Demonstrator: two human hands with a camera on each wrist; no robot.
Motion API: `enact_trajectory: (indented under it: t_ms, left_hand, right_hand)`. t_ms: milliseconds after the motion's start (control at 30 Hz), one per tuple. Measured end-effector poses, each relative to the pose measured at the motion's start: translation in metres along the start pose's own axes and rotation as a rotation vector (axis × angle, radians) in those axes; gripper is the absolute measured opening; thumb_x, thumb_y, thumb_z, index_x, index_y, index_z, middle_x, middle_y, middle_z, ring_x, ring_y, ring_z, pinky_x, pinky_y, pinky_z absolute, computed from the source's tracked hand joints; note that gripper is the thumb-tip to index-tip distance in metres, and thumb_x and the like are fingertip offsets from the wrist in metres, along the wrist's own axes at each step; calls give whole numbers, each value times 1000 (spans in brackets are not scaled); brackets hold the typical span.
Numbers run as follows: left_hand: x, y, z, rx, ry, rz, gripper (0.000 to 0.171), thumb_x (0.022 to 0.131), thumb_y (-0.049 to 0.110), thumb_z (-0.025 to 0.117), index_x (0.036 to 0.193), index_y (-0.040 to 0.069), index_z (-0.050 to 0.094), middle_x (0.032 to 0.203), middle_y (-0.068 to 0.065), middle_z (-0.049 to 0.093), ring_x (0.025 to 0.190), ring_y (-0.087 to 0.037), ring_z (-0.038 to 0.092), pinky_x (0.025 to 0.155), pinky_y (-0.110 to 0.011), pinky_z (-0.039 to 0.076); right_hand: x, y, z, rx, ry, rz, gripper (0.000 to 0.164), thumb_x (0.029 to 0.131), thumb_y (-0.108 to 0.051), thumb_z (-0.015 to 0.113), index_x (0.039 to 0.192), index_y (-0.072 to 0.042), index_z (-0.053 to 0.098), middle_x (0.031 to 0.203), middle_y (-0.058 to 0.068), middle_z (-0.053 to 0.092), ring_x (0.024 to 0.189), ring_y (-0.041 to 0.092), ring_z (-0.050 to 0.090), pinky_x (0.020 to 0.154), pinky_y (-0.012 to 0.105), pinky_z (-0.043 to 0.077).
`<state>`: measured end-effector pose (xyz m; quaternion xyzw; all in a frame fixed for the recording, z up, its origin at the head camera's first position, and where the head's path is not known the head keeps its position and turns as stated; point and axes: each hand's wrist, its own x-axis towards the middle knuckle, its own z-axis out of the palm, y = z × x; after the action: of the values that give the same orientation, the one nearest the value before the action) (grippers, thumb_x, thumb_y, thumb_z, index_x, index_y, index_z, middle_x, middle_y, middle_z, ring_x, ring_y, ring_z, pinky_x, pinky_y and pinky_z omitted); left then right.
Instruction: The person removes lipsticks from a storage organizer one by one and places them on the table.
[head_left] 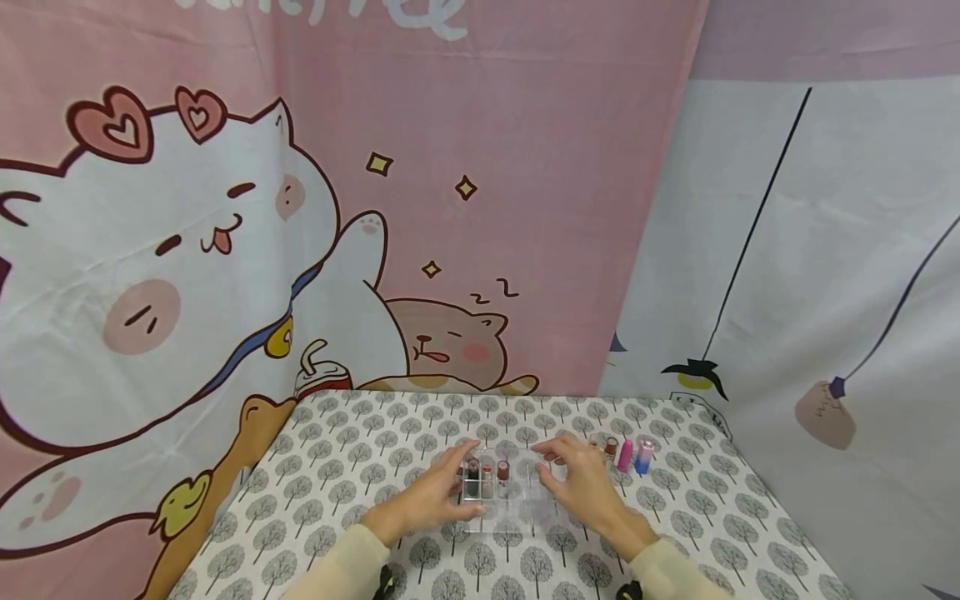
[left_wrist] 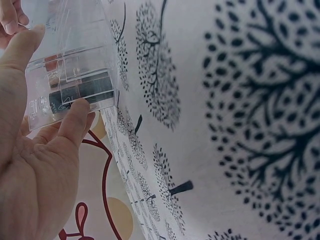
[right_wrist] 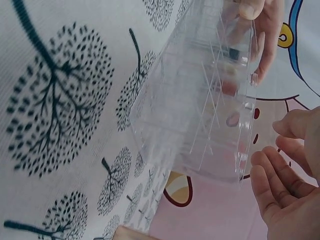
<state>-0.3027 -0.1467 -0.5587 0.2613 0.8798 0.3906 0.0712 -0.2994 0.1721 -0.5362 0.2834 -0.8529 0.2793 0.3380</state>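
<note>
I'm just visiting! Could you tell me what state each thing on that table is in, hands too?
Clear plastic organizer: partly filled, three tubes toward its left
Dark cosmetic tube: in the organizer, upright
Middle tube: in the organizer
Red-brown-topped tube: in the organizer
Bright pink tube: outside, seemingly upright
Blue-and-pink tube: outside, seemingly upright
Left hand: gripping the organizer's left end
Right hand: holding nothing

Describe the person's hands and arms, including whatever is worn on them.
The left hand and right hand are bare, with no gloves or rings visible. Pale cream sleeves end near the wrists. Small dark items show beside the sleeves, too little visible to identify.
</note>
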Motion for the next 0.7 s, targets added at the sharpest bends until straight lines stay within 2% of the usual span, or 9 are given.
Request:
enact_trajectory:
  t_ms: [133,367,567,700]
  left_hand:
    - [0,0,0,-16,-4,0,116,100,50,92,185,48,13,194,-20,22,148,-44,71,127,-51,62]
    - [0,2,-2,-36,-8,1,116,100,48,93,185,48,14,194,-18,21,153,-44,67,127,-47,62]
    - [0,2,-1,-42,-5,0,116,100,45,94,185,47,16,194,-19,23,154,-43,66,127,-45,63]
    - [-1,2,-1,-37,2,17,115,100,42,94,186,44,17,191,-20,29,152,-45,67,126,-47,63]
  right_hand:
    - [1,-5,4,23,-20,29,36,86,1,96,118,-11,87,110,2,84,92,17,82,82,34,74]
    - [4,-14,9,73,-128,126,33,92,-2,95,123,-11,86,117,4,85,97,21,83,88,35,76]
    - [6,-18,19,93,-163,107,32,93,-1,94,123,-10,85,117,7,86,95,21,83,86,36,76]
    - [7,-21,24,132,-204,132,31,95,0,92,125,-5,85,118,12,85,97,25,84,87,38,77]
